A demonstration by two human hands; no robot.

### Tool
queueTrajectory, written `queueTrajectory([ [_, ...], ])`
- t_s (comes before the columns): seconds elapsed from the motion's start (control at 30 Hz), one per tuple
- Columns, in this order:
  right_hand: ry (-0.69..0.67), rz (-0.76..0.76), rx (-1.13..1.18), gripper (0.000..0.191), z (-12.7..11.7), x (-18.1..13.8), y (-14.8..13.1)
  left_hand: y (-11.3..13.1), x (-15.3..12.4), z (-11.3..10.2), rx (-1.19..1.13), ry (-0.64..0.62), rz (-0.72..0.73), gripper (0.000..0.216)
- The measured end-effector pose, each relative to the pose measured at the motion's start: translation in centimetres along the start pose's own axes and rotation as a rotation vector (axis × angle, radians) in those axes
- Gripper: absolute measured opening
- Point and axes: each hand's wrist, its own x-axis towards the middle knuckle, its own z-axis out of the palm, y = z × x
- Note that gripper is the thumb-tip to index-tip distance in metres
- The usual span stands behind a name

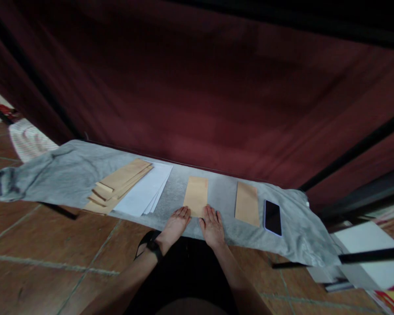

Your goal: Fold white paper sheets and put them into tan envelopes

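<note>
A brown paper envelope (196, 194) lies flat on the grey cloth in front of me. At its near left corner rests my left hand (180, 221), fingers stretched out and touching the edge. My right hand (212, 224) lies flat at the near right corner, its fingers a little apart. Neither hand grips anything. Another brown envelope (247, 204) lies to the right. On the left, several brown envelopes (124, 177) are fanned out, partly over a few white paper sheets (147, 190).
A phone (272, 218) with a pale purple case lies right of the envelopes. The grey cloth (75, 175) covers a narrow bench. Behind it hangs a dark red curtain (197, 100). Dark metal bars (357, 148) slant at both sides. Brown tiles (95, 245) form the floor.
</note>
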Motion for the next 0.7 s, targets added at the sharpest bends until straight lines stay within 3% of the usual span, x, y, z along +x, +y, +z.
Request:
queueTrajectory([
  [0.17, 0.011, -0.005, 0.012, 0.051, 0.3, 0.1, 0.0, 0.3, 1.1, -1.3, 0.131, -0.099, 0.073, 0.045],
  [0.37, 0.082, 0.145, 0.071, 0.049, 0.1, 0.6, 0.1, 1.4, 2.2, -1.7, 0.178, -0.104, 0.075, 0.043],
  [0.5, 0.032, 0.164, 0.103, 0.045, -0.3, 0.8, 0.1, 2.0, 2.9, -2.1, 0.179, -0.075, 0.085, 0.042],
  [0.6, 0.061, 0.175, 0.221, 0.043, -0.5, 0.8, 0.1, 2.6, 3.3, -2.2, 0.169, -0.058, 0.091, 0.046],
  [0.7, 0.098, 0.234, 0.488, 0.040, -0.5, 1.1, 0.4, 3.1, 3.7, -2.2, 0.148, -0.044, 0.088, 0.043],
])
